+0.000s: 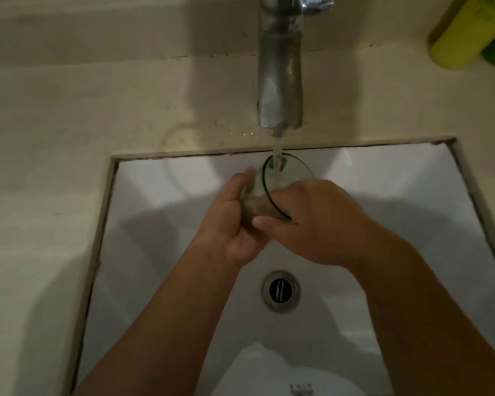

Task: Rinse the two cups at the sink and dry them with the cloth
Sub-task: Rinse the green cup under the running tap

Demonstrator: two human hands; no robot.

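Hands (280,224) hiding glass cup (269,190)

Two bare forearms, sleeveless as far as the lower frame edge; left hand (235,224) and right hand (317,224) without rings, watch or gloves.

A yellow-green bottle (466,30), perhaps soap, stands on the counter (69,110).

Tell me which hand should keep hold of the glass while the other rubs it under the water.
Left hand: it cups the glass from below, while the right hand sits at its rim.
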